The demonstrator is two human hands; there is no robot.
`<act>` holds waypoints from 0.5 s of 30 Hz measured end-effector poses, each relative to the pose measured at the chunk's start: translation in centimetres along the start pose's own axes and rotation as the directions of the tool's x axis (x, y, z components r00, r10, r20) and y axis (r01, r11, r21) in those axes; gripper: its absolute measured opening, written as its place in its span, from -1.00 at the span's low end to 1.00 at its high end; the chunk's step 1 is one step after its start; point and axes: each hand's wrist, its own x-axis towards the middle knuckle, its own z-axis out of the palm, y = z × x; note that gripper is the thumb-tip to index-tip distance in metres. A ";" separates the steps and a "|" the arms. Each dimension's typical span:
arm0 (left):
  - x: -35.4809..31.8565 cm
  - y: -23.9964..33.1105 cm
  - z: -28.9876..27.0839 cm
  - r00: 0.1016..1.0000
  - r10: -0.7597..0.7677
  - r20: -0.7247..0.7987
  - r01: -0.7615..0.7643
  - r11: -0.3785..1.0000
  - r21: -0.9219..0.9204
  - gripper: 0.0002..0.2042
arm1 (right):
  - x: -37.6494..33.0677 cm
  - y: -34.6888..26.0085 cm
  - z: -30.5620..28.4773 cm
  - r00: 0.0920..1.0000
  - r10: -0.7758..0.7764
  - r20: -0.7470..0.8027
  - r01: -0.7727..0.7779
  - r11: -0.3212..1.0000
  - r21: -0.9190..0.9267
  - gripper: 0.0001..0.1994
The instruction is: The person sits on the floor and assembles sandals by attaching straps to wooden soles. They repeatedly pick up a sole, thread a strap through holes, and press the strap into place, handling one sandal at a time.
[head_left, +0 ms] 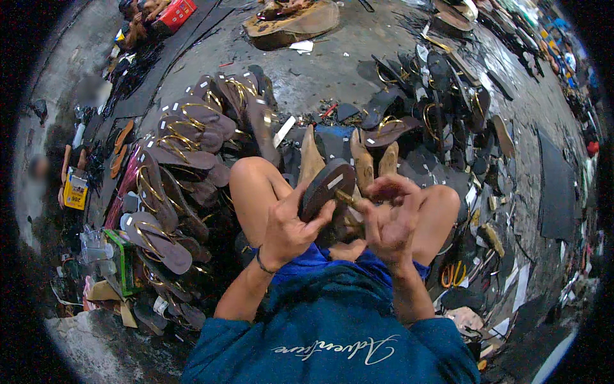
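Observation:
A dark brown sandal (329, 187) with a gold strap is tilted up above my lap, a small white label on its sole. My left hand (291, 224) is closed around the sandal's near left edge, thumb on the face that shows. From the other side, my right hand (391, 221) has its fingertips at the gold strap (347, 198), seemingly pinching it. Its upper fingers are curled and a little blurred. Just beyond the sandal, between my knees, stand several wooden foot-shaped lasts (361, 160), partly hidden by the sandal and my hands.
Many finished-looking sandals (192, 131) with gold straps are heaped at my left, and another heap (435, 96) lies at the far right. A worn wooden block (291, 25) stands at the far side. Black sheet material (555, 185) and scraps litter the right floor. A yellow box (75, 190) stands left.

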 end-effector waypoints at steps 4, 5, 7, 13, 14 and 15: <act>-2.4 0.2 -0.1 0.997 0.072 0.011 -0.072 0.989 0.127 -0.68 | -3.4 0.5 1.3 0.989 0.118 0.093 -0.117 0.993 -0.010 -0.78; -3.2 -0.4 -0.1 0.995 0.100 0.006 -0.100 0.984 0.145 -0.67 | -3.9 0.6 1.5 0.992 0.089 0.091 -0.087 0.996 -0.029 -0.82; -4.5 -1.4 -0.2 0.988 0.157 -0.003 -0.154 0.972 0.180 -0.66 | -4.6 0.6 2.2 0.985 0.133 0.112 -0.127 0.990 -0.053 -0.81; -6.4 -3.2 -1.3 0.949 0.270 0.163 -0.266 0.963 -0.046 -0.50 | -5.3 -2.3 -1.0 0.996 0.004 0.089 -0.005 1.000 0.009 -0.55; -7.1 -2.1 -2.2 0.922 0.053 0.384 0.043 0.970 -0.238 -0.46 | -5.5 -2.0 -2.8 0.947 0.037 0.318 -0.048 0.998 0.027 -0.54; -7.7 -1.7 -2.1 0.910 0.072 0.407 0.035 0.968 -0.249 -0.46 | -5.9 -1.7 -4.3 0.847 0.063 0.527 -0.099 0.994 0.041 -0.53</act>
